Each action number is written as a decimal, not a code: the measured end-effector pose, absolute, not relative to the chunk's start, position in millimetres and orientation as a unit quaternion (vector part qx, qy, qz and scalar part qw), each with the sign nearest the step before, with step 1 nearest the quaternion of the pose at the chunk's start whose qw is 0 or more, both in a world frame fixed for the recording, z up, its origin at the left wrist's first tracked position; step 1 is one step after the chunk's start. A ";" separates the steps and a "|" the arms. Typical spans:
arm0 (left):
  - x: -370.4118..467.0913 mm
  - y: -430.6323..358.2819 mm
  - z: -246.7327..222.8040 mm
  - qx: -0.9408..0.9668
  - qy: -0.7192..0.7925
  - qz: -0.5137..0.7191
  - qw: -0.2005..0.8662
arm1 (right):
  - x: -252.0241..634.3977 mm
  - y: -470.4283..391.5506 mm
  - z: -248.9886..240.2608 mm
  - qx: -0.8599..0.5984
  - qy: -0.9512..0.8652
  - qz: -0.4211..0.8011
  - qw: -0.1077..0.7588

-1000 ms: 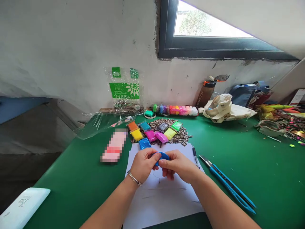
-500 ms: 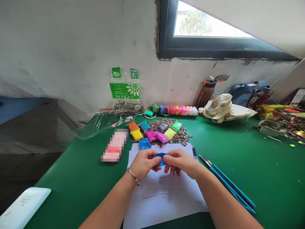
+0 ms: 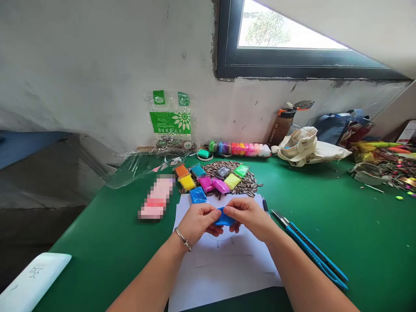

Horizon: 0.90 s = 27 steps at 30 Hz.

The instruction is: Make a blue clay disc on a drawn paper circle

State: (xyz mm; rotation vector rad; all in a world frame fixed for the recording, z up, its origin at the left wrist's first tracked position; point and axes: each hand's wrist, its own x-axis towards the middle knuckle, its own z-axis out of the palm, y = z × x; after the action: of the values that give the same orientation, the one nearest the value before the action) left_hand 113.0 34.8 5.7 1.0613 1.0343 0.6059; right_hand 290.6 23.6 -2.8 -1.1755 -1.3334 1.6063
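Note:
A flattened piece of blue clay (image 3: 225, 219) is pinched between my two hands above white paper (image 3: 224, 277) that bears a thin drawn outline. My left hand (image 3: 201, 220) grips its left side, thumb on top and fingers beneath. At the upper right edge, my right hand (image 3: 248, 216) holds it with thumb and curled fingers. Just beyond my hands lies a blue packet (image 3: 198, 195) at the paper's top edge. Behind it, several coloured packets, among them a yellow one (image 3: 187, 182) and a magenta one (image 3: 206, 184), rest on striped seeds (image 3: 248, 186).
Right of the paper are a pen (image 3: 265, 205) and a blue-handled cutter (image 3: 312, 251). A white device (image 3: 34, 281) lies front left. Along the wall stand a brown bottle (image 3: 282, 126), a cream bag (image 3: 302, 147) and a clear plastic bag (image 3: 170, 123).
The blue clay has turned and tilted between my fingers, showing more of its surface lower right. My right fingers have closed in beneath it.

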 end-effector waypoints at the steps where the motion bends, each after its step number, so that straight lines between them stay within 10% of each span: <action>1: 113.1 35.0 5.9 0.477 0.467 0.276 0.691 | 290.7 24.1 -2.5 -0.464 -0.502 0.638 0.355; 27: 116.1 32.4 10.5 0.499 0.448 0.278 0.688 | 287.1 24.0 -9.5 -0.463 -0.563 0.569 0.381</action>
State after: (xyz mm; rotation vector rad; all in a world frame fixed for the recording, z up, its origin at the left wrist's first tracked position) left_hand 116.1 32.4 10.5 1.1169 1.0017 0.6221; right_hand 287.1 24.0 -9.5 -1.1825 -1.4365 1.4510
